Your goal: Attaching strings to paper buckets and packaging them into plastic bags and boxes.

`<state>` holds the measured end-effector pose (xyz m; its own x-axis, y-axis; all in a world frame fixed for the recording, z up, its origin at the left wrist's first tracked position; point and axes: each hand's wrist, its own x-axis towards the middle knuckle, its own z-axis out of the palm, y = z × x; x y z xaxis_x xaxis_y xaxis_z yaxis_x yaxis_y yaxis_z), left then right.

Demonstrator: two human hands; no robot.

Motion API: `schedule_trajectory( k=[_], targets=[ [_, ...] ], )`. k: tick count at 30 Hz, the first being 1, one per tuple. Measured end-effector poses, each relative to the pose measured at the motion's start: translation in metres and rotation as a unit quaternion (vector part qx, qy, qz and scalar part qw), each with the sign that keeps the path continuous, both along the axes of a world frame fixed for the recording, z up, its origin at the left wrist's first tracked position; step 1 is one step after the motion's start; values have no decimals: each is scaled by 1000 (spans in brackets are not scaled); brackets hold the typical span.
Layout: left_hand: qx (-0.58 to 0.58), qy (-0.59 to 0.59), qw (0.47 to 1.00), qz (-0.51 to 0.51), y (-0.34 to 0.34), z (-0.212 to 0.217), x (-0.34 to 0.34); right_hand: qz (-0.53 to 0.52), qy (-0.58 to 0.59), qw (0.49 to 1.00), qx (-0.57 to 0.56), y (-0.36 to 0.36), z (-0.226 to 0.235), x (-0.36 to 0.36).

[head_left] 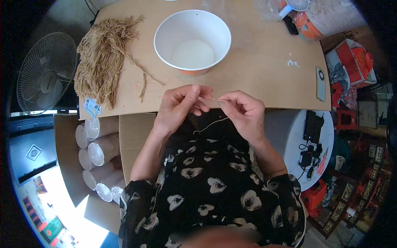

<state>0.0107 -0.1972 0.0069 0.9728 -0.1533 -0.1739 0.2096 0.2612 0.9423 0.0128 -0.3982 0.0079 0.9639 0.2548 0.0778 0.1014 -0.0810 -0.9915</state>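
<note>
A thin tan string [211,125] runs between my hands in front of the table's near edge, and its loose tail curls down over my lap. My left hand [178,105] has its thumb and forefinger closed near one part of the string, the other fingers loosely curled. My right hand [246,109] pinches the string between thumb and fingertips. Just beyond my hands stands a large white paper bucket [165,45] with an orange lower outside; no contents show inside it. To its left lies a big bundle of tan strings [101,58], with a few strands trailing toward my left hand.
Cardboard covers the table [256,78]. On it are a phone [320,84], white scraps [293,63], a card [92,107] and stacked bucket-like containers [331,18]. A fan [47,74] stands left, above a carton of wrapped cups [101,153]. A white stool [291,173] holds adapters [313,128].
</note>
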Motion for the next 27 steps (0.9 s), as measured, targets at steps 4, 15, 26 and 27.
schedule_trajectory(
  k=[4,15,26,27],
  targets=[
    [65,-7,994,-83,-2,2,2,0,-58,997,-46,2,2,-3],
    [138,-66,982,-107,-1,-3,5,13,-51,997,-48,-2,-7,-3],
    [189,-67,971,-132,-2,-5,4,8,-58,997,-57,-2,-9,-2],
    [227,-78,961,-138,-1,-5,6,11,-50,997,-54,-2,-8,-2]
  ],
)
